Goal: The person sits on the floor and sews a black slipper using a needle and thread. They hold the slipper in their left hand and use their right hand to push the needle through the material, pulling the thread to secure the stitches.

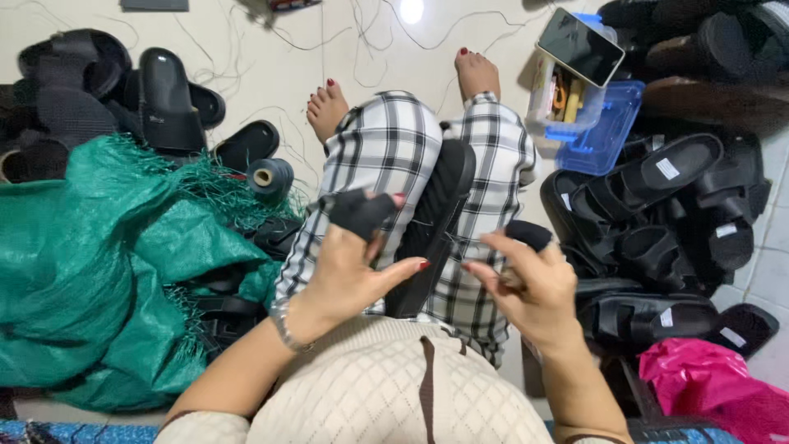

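Far left: heap of black sandals point(90, 90) above a green woven sack point(90, 247); a spool of dark thread point(270, 176) at its edge. Centre: left hand point(349, 267), fingers half curled, black sleeve on one finger, thumb touching a black sandal sole point(436, 222) lying on checked trousers. Right hand point(526, 284), fingers pinched; what they grip is unclear. Upper right: blue plastic box point(604, 131), phone point(580, 46); right: stacked sandals point(657, 214), pink bag point(707, 382).

Sole point(433, 222) on lap between hands, sack point(99, 255) left, sandal pile point(657, 222) right.
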